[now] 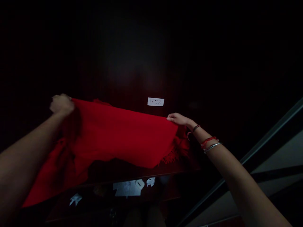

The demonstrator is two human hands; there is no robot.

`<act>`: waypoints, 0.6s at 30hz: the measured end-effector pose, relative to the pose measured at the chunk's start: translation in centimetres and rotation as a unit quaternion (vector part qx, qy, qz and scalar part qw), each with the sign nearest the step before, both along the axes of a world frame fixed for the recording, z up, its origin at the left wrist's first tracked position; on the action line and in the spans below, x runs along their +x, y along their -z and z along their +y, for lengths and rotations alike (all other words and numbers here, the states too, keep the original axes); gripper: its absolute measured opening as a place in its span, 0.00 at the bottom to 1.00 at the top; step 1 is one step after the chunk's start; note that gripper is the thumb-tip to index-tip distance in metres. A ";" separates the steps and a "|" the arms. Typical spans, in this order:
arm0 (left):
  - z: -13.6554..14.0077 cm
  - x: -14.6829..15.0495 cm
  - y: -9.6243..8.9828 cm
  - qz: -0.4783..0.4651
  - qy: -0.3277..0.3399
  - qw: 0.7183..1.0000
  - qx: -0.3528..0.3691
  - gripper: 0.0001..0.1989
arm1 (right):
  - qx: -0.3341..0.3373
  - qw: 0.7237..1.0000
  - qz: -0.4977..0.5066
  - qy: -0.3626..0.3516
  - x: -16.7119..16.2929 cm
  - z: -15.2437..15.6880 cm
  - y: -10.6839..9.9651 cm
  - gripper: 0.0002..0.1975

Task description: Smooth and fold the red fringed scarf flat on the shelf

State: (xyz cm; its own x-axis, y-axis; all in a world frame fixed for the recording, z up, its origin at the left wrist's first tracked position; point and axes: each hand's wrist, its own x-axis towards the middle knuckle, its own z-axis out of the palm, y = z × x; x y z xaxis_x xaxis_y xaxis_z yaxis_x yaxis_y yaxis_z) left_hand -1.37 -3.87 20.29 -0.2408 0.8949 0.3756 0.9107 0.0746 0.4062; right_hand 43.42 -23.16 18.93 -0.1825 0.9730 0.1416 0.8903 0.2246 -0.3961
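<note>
A bright red fringed scarf (123, 135) is stretched between my two hands, its top edge pulled fairly straight. My left hand (62, 104), slightly blurred, is a fist round the upper left part of the cloth. At the upper right corner, my right hand (177, 118) pinches the edge between thumb and fingers. Fringe hangs along the right end, and more red cloth bunches behind it. On the left, a further length of the scarf drops down below my forearm. Bracelets circle my right wrist and forearm.
A white wall socket (155, 101) sits on the dark panel behind the scarf. Beneath, a dark shelf edge (142, 177) runs across, with a pale flat item (127, 188) and crumpled white pieces (75, 199) lower down. A metal-edged frame (272, 135) slants along the right.
</note>
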 end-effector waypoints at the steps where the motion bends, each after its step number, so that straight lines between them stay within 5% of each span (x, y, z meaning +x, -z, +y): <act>1: -0.7 1.0 0.9 0.014 0.004 0.998 -0.055 0.17 | 0.001 1.000 0.023 -0.005 -0.4 0.3 1.1 0.18; 4: -3.9 6.6 2.9 0.062 0.172 0.978 -0.103 0.25 | 0.019 0.997 0.076 -0.020 -2.3 1.4 2.4 0.19; 6: -6.7 11.5 4.0 0.051 0.416 0.903 -0.097 0.29 | 0.032 0.993 0.104 -0.042 -4.0 2.1 1.6 0.19; 9: -9.7 17.6 4.9 -0.077 0.618 0.773 -0.116 0.30 | 0.043 0.988 0.127 -0.071 -6.3 2.4 -1.1 0.19; 12: -10.4 19.7 4.7 -0.216 0.646 0.718 -0.140 0.20 | 0.043 0.988 0.129 -0.076 -7.2 1.4 -3.3 0.19; 15: -9.3 18.4 3.0 -0.313 0.613 0.717 -0.110 0.13 | -0.040 0.988 0.133 -0.073 -6.7 -0.2 -3.5 0.19; 18: -8.1 15.8 0.2 -0.381 0.571 0.724 -0.071 0.11 | -0.127 0.986 0.097 -0.047 -5.7 -0.8 -1.6 0.20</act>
